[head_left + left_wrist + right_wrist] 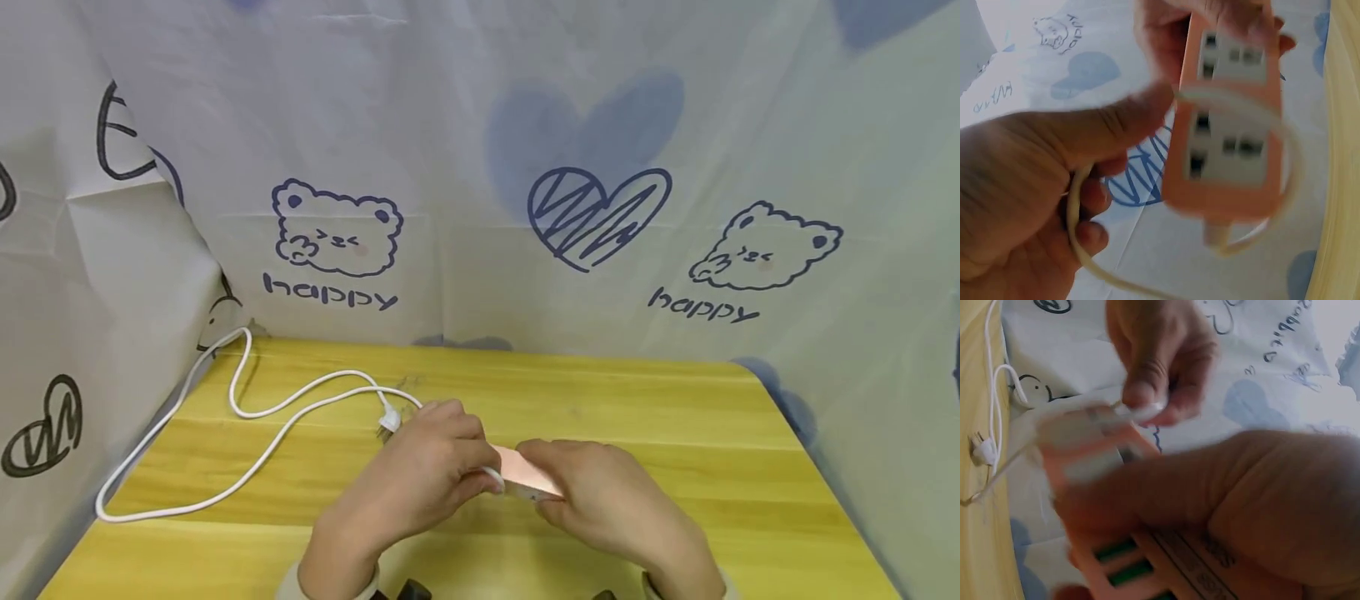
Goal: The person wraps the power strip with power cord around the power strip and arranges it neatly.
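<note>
My right hand point(611, 496) grips a pink power strip point(522, 469) with white socket panels, thumb across its top face and fingers underneath. Between the thumb and fingers of my left hand point(435, 462) is the strip's white cord point(1075, 219). In the left wrist view the cord leaves the strip's end point(1225, 203), loops around one side and crosses over the sockets to the pinching thumb. The right wrist view shows green slots point(1132, 573) and printed lettering near the strip's other end, partly covered by my hand.
The rest of the cord point(277, 433) lies in a long loop over the left side of the yellow wood-grain table point(675, 408). Its white plug point(389, 419) rests just beyond my left wrist. A white sheet point(465, 250) with printed bears and hearts hangs behind and at both sides.
</note>
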Demonstrator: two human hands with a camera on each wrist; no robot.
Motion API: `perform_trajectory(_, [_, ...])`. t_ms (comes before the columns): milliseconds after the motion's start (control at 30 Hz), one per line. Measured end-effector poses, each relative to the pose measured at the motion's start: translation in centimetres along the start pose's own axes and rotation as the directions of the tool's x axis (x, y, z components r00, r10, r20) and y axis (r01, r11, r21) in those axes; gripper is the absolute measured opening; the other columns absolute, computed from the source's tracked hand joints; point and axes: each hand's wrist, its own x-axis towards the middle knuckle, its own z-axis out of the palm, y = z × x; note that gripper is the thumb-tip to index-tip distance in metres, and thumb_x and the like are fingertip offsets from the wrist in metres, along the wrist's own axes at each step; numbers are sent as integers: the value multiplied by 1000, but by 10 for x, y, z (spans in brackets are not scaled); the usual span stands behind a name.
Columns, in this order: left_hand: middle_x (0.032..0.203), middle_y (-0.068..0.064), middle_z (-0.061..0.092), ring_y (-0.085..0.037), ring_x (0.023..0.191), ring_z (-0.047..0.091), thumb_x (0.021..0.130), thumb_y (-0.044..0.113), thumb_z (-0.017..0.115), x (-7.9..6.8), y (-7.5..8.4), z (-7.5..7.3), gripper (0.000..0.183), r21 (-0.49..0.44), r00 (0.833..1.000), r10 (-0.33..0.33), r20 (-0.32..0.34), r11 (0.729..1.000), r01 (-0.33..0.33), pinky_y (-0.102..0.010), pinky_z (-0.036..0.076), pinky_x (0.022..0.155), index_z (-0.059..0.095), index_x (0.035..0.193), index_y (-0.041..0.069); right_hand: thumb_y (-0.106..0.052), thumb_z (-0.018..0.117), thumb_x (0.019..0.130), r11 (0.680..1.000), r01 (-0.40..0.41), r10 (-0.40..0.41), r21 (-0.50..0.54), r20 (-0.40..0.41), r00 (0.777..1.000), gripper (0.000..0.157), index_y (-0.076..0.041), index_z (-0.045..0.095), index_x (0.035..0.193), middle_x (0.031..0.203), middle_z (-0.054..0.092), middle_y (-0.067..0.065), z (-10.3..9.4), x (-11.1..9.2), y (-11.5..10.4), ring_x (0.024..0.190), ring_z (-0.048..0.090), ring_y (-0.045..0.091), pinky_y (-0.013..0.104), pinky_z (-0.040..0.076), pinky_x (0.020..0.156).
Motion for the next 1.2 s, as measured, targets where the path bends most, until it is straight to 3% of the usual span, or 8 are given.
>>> perform_trajectory(133, [88, 17, 69, -2, 81, 51, 85, 34, 86, -2, -3, -7, 18, -279, 995, -10, 96, 959, 37, -18, 45, 75, 81, 97, 23, -11, 82, 83, 967, 95, -142, 237, 187, 972, 48, -37, 70, 121, 95, 66, -21, -9, -3, 8, 73, 56, 0, 22, 49, 67])
perform_trajectory(233, [95, 12, 74, -1, 84, 56, 89, 26, 83, -3, -7, -11, 17, -535, 988, 19, 155, 842, 68, -18, 50, 72, 81, 105, 19, -11, 84, 83, 894, 173, -292, 412, 246, 924, 53, -37, 69, 127, 99, 69, -19, -12, -3, 13, 76, 58, -4, 17, 51, 67])
perform_trajectory(367, [94, 2, 76, -5, 82, 61, 94, 12, 79, -3, -19, -8, 12, -725, 992, -12, 126, 682, 101, -25, 53, 69, 81, 105, 12, -17, 83, 90, 780, 318, -459, 540, 147, 876, 48, -26, 66, 134, 105, 72, -11, -12, 1, 15, 81, 61, -4, 17, 55, 68])
perform_trajectory(500, [98, -8, 77, -9, 86, 66, 99, 4, 70, -6, -31, 4, 15, -783, 983, -171, 74, 601, 164, -28, 57, 74, 79, 110, 6, -21, 82, 94, 732, 324, -411, 600, 9, 912, 48, -19, 64, 139, 109, 74, -5, -8, 5, 13, 85, 65, 2, 24, 58, 72])
perform_trajectory(600, [106, -12, 78, -10, 95, 70, 100, -2, 65, -8, -35, 16, 20, -765, 958, -281, 65, 602, 228, -31, 59, 85, 77, 116, 2, -18, 84, 92, 731, 290, -284, 618, -110, 952, 51, -18, 63, 139, 108, 74, -3, -1, 8, 9, 86, 67, 8, 29, 60, 73])
perform_trajectory(700, [102, -12, 76, -8, 91, 67, 94, -11, 64, -8, -32, 24, 26, -686, 926, -367, 88, 652, 323, -30, 56, 86, 74, 114, 2, -15, 85, 91, 744, 248, -148, 620, -209, 967, 48, -18, 64, 134, 108, 75, 0, 9, 12, 3, 86, 68, 12, 32, 60, 74])
perform_trajectory(900, [96, -6, 75, -13, 85, 65, 98, -4, 59, 0, -19, 28, 22, -528, 835, -543, 89, 685, 502, -33, 54, 75, 74, 108, 8, -15, 86, 90, 785, 183, 37, 592, -340, 940, 42, -13, 67, 127, 104, 75, 5, 27, 21, -5, 83, 68, 12, 31, 60, 70])
perform_trajectory(1200, [70, 11, 57, -4, 57, 45, 112, 24, 55, 5, -21, 25, 24, -362, 870, -493, 17, 808, 465, -25, 43, 55, 71, 95, 20, -10, 84, 90, 880, 155, 131, 449, -544, 829, 47, -11, 61, 131, 108, 77, 8, 30, 26, 0, 87, 71, 15, 30, 60, 69])
